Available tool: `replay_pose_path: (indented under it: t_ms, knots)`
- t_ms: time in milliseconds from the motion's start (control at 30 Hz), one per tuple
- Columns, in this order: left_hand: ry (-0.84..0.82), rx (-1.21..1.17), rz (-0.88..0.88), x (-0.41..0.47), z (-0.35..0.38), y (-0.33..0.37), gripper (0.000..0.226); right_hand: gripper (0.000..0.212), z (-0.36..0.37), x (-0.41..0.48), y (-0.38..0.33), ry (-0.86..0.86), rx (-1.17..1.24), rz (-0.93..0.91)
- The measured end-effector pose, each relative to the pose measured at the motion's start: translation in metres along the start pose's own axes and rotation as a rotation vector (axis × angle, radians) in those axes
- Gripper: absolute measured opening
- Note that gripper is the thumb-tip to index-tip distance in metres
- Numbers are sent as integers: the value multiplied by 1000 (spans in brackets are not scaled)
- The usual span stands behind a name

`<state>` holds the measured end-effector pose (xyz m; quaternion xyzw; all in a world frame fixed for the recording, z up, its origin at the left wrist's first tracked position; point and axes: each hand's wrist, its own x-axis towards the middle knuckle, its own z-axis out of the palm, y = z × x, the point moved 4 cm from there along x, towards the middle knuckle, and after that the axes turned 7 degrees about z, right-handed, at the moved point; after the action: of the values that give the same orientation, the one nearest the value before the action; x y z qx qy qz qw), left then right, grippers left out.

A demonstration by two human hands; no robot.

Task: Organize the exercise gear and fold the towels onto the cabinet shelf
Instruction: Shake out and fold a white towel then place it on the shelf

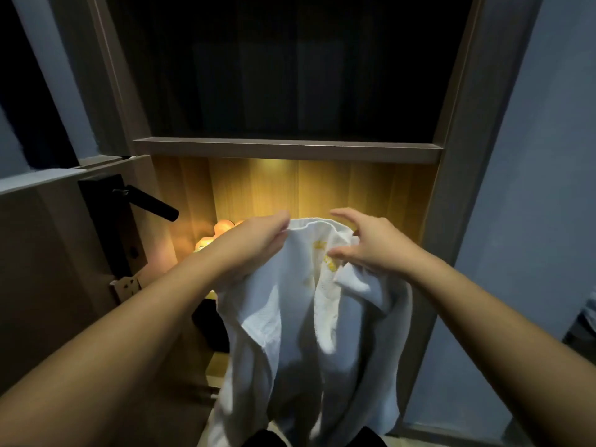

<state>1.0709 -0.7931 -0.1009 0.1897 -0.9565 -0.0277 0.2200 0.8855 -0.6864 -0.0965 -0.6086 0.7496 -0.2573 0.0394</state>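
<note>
A: Status? Where's the towel?

B: White towel (290, 317) is in the air in front of the cabinet (451, 188), hanging from the hands down past the btm edge of frame. Not on any shelf.

A: Grip?

B: Left hand (258, 243) pinches the top hem, fingers curled on it. Right hand (374, 250) has forefinger and thumb spread apart, thumb tip touching the cloth by the yellow stitching (324, 250). A fold bunches under that palm, but the lower fingers are hidden, so can't tell if it grips or just rests there.

A: So how far along?

B: Early, I'd say. Towel's unfolded and creased, no neat halves yet. Folding it and placing it are both left to do. No other towels or exercise gear I can identify, so no idea abt that part.

A: What can't you see?

B: Plenty (lighting is poor). The compartment above the shelf board (287, 150) is almost black. The lit one below has its floor blocked by hands and cloth. An orange-pink thing (222, 229) sits behind the left hand, shape unclear. The black door handle (151, 203) at left is plain enough.
</note>
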Motion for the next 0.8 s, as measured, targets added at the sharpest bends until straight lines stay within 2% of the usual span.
replay_pose_path:
  t_ms: [100,267,367,433,533,633,733,800]
  knots:
    - [-41,48,119,9,0,21,14,73,20,1,-20,-116,36,-82]
    - [-85,5,222,0,0,29,21,41,35,4,-35,-212,130,-160]
    - [-91,27,158,-7,4,17,14,21,41,4,-34,-178,180,-107]
    - [-32,-18,117,-12,5,8,14,13,43,3,-33,-133,228,-85]
    - [29,-131,90,-21,10,1,21,7,45,2,-31,-88,281,-78]
    - [-47,-183,21,-30,18,-11,30,9,44,4,-23,-65,288,-52]
    - [-130,-259,-15,-39,25,-20,24,13,43,6,-15,-29,291,-31]
    - [-148,-328,14,-41,28,-15,36,12,43,7,-14,-22,295,-26]
